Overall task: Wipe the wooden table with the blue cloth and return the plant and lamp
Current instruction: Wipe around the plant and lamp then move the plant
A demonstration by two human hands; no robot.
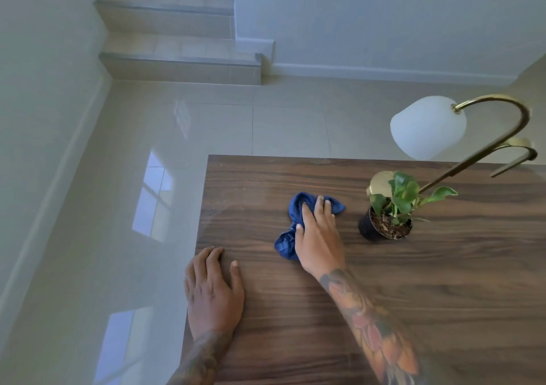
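Observation:
A crumpled blue cloth (pixel 295 210) lies on the dark wooden table (pixel 413 281), with my right hand (pixel 317 235) pressed flat on top of it. My left hand (pixel 211 290) rests palm down on the table's left edge, fingers apart, holding nothing. To the right of the cloth stands a small green plant (pixel 393 204) in a black pot. Just behind it is the lamp (pixel 428 126), with a brass round base, a curved brass neck and a white shade that hangs past the table's far edge.
The table's left edge and far edge drop to a glossy tiled floor (pixel 118 177). Two tiled steps (pixel 180 65) rise at the far left beside a white wall. A second curved brass arm (pixel 514 160) shows at the right edge.

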